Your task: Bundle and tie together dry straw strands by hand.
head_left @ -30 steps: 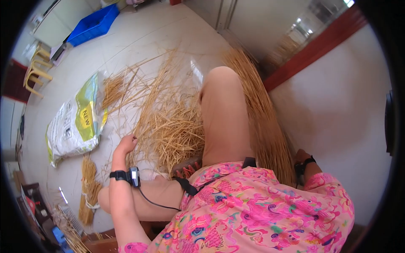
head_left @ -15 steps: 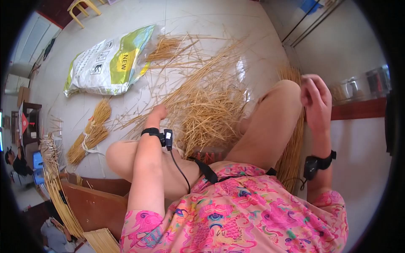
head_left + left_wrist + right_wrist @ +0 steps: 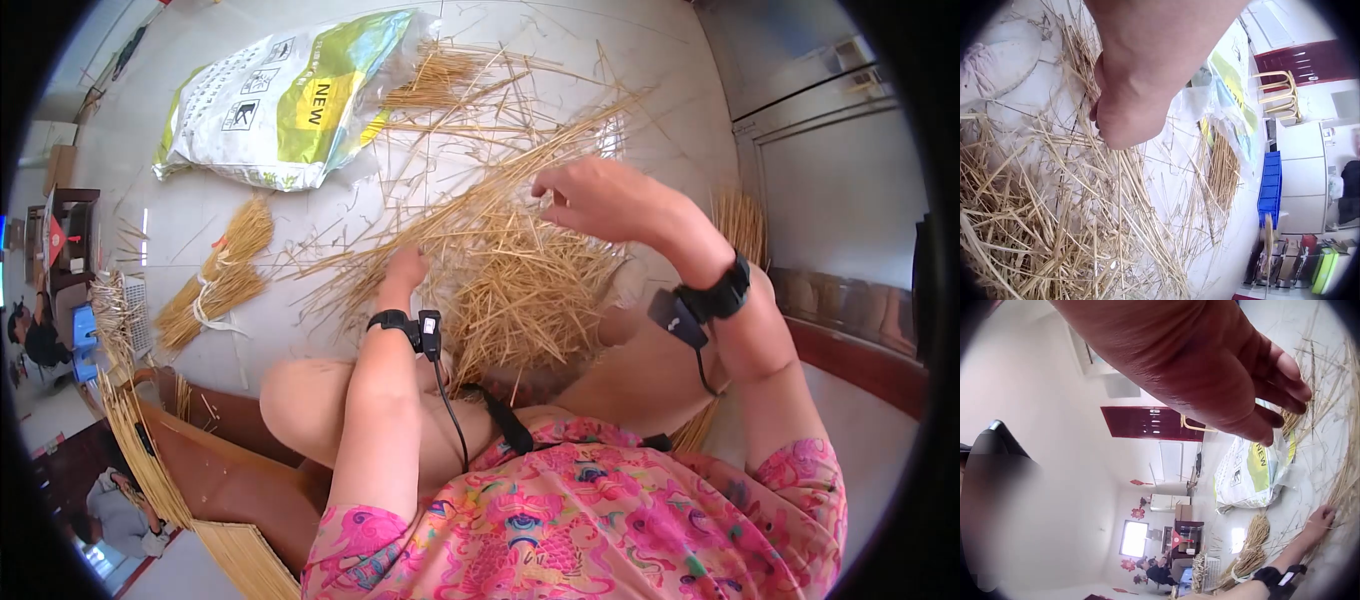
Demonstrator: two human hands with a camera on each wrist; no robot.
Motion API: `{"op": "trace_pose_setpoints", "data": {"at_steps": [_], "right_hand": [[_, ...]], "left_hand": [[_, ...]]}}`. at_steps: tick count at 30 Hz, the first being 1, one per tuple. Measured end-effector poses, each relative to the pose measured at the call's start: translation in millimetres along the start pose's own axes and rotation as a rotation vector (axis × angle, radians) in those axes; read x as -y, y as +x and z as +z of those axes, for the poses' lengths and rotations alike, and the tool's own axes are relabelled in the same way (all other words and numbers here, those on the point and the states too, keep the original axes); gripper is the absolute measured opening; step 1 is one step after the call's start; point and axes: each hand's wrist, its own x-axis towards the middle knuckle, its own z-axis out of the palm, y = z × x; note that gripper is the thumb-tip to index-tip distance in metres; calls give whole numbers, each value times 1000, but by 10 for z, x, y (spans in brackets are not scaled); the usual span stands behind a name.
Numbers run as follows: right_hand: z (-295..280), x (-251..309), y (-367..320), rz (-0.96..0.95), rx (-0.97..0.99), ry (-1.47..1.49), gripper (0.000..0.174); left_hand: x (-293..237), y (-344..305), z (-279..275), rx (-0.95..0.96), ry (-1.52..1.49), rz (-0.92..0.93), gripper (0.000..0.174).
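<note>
My left hand (image 3: pixel 407 267) is curled round some long straw stalks near the floor. In the left wrist view the fist (image 3: pixel 1132 112) hides most of its fingers, with stalks (image 3: pixel 1138 219) running out below it. My right hand (image 3: pixel 600 197) hangs in the air above the loose straw pile (image 3: pixel 530 295), its fingers loosely bent. Nothing shows between the fingers of the right hand (image 3: pixel 1241 387) in the right wrist view. Long stalks (image 3: pixel 500 185) lie slantwise across the floor beyond the left hand.
A white and green bag (image 3: pixel 270 105) lies at the upper left, with straw (image 3: pixel 435 80) at its mouth. A tied straw bundle (image 3: pixel 220 275) lies below it. Brown wooden furniture (image 3: pixel 225 465) stands at the lower left. Cabinet doors (image 3: pixel 820 150) are at the right.
My right hand has come up from beside the right thigh and across to the left, over the straw. The view has turned, and the left hand remains low by the stalks.
</note>
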Motion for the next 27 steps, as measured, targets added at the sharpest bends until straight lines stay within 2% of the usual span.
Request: {"op": "trace_pose_setpoints", "data": {"at_steps": [5, 8, 13, 16, 20, 23, 27], "right_hand": [[114, -96, -26, 31, -21, 44, 25], [211, -176, 5, 44, -9, 17, 22], [130, -117, 4, 156, 42, 46, 21], [137, -40, -92, 111, -25, 178, 20], [146, 66, -266, 99, 4, 137, 20], [168, 68, -296, 99, -17, 85, 20], [327, 26, -313, 40, -29, 67, 20]], "left_hand": [[-216, 175, 125, -164, -155, 34, 14], [-309, 244, 239, -305, -146, 115, 13], [-420, 221, 289, -340, -179, 79, 15], [-450, 181, 328, -424, -155, 82, 17], [-456, 138, 244, -578, -145, 77, 16], [-396, 214, 210, -590, -129, 216, 16], [-355, 432, 300, -490, -1, 158, 12]]}}
